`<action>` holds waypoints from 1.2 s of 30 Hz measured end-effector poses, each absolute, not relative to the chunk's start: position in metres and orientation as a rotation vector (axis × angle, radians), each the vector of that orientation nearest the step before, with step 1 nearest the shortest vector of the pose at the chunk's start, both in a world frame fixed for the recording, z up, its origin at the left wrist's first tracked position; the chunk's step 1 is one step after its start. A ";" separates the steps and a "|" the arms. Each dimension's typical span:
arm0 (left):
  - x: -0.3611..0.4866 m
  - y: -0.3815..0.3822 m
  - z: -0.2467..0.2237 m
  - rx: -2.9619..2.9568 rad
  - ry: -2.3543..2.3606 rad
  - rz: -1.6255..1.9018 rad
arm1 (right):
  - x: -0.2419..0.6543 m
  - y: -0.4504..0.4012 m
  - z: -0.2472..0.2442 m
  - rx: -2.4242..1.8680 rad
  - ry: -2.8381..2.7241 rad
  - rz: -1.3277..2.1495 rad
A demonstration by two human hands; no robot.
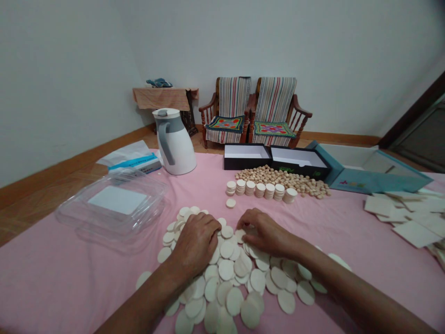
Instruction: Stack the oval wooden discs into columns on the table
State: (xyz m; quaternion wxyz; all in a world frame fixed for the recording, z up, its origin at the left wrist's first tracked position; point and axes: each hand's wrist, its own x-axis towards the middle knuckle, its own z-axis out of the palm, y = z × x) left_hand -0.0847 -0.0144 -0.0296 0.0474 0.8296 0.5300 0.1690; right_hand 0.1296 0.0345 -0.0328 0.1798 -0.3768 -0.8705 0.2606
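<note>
The left hand (196,243) is resting cupped on a loose pile of wooden discs (226,270) in the near middle of the pink cloth (69,283), and the right hand (266,234) is touching the pile with its fingertips (244,237), though whether either is grasping a disc cannot be told.

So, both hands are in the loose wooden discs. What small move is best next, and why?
Probably the right hand should pinch a few discs together into a stack: its fingers already touch them, and the stacks beyond stand in a row.
</note>
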 end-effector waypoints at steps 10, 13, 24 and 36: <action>-0.084 -0.012 -0.029 2.504 1.625 0.473 | 0.132 0.027 -0.033 -1.091 -2.425 0.816; -0.084 -0.012 -0.028 2.504 1.632 0.472 | 0.130 0.021 -0.032 -1.076 -2.454 0.812; -0.085 -0.012 -0.030 2.506 1.610 0.492 | 0.146 0.056 -0.036 -1.229 -2.151 0.850; -0.085 -0.011 -0.030 2.495 1.611 0.507 | 0.152 0.057 -0.051 -1.441 -2.264 0.511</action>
